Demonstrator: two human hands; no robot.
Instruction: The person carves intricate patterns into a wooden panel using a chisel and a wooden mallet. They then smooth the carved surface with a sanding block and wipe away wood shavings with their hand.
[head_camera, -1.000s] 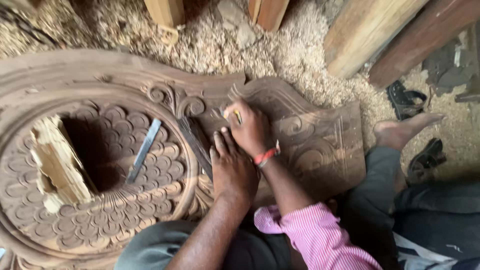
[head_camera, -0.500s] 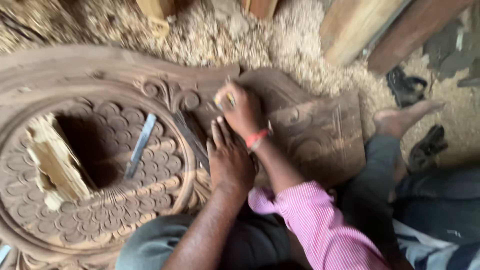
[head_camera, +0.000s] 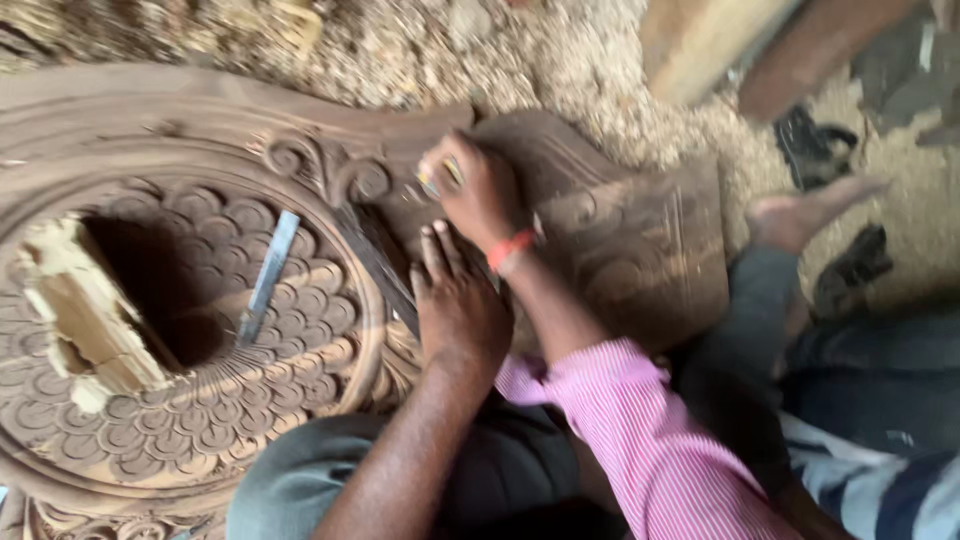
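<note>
Carved panel (head_camera: 150, 400): a large dark wooden piece lies flat across the left and middle of the view, cut with fish-scale rows and scrolls around a ring.
Opening (head_camera: 150, 290): a dark hole in the ring's centre, with a pale raw wood block (head_camera: 85, 310) at its left edge.
Loose chisel (head_camera: 265, 278): a flat metal blade rests on the scale carving, slanted, its lower end at the rim of the opening, well apart from both my hands.
Second tool (head_camera: 375, 265): a dark narrow shaft lies slanted on the ring just left of my left hand; whether I touch it, I cannot tell.
Left hand (head_camera: 458, 305): palm down, fingers straight and pressed together, resting on the panel at the ring's right edge.
Right hand (head_camera: 478, 190): just above my left, fingers curled shut on a small tool (head_camera: 440, 178), only its yellowish tip showing by the scrollwork; red band (head_camera: 510, 248) on the wrist, pink striped sleeve (head_camera: 640, 430) behind.
Floor (head_camera: 560, 70): wood shavings cover it above the panel.
Far right: a bare foot (head_camera: 800, 215) rests on the shavings beside dark sandals (head_camera: 815, 145).
</note>
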